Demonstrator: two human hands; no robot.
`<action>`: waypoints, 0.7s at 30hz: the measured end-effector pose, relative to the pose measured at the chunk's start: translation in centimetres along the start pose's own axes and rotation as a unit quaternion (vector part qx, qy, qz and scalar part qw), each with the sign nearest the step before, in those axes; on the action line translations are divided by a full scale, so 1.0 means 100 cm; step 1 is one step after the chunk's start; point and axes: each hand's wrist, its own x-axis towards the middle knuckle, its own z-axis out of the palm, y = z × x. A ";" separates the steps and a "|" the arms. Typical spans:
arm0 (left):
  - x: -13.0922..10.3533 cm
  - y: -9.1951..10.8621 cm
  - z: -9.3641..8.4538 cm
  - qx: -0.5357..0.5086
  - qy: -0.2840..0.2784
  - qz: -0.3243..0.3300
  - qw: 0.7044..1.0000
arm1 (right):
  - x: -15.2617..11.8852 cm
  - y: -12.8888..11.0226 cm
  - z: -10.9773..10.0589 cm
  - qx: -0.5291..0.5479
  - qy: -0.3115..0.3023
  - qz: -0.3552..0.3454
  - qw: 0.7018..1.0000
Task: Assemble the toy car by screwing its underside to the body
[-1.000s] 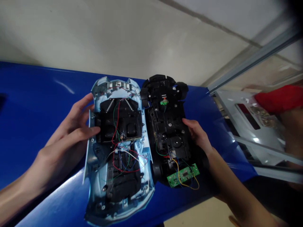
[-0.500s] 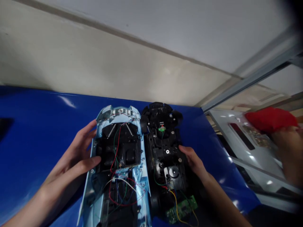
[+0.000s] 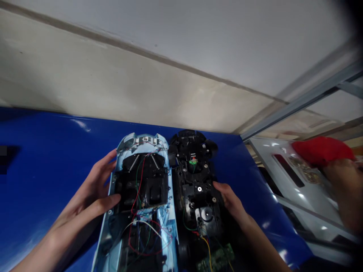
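Observation:
A light blue toy car body (image 3: 171,211) lies upside down in front of me, its black interior and loose red, green and white wires showing. My left hand (image 3: 95,192) grips its left edge, thumb over the rim and fingers along the outer side. Right beside it is the black car chassis (image 3: 195,177), with screws, a motor housing (image 3: 208,217) and wheels. A green circuit board (image 3: 217,258) hangs on wires at its near end. My right hand (image 3: 232,200) holds the chassis by its right side; the thumb shows, while the other fingers are hidden.
Blue sheeting (image 3: 56,151) covers the table, which meets a pale wall (image 3: 136,83) at the back. To the right stands a metal frame (image 3: 297,102). Beyond it, a person in a red cap (image 3: 323,151) is near a grey table (image 3: 283,151) with a dark red strip and small parts.
The whole view has shifted slightly, so the car parts appear a little lower. Both hands keep their places on the body and chassis.

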 end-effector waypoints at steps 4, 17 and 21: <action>0.000 0.000 0.000 -0.002 -0.014 0.013 1.000 | 0.000 0.001 -0.001 0.003 -0.010 0.001 1.000; -0.002 0.000 0.003 0.001 0.019 0.010 1.000 | 0.008 0.005 -0.008 -0.003 -0.021 -0.016 1.000; 0.000 -0.002 0.001 0.019 0.020 0.034 0.999 | 0.008 0.005 -0.008 -0.011 -0.023 -0.016 1.000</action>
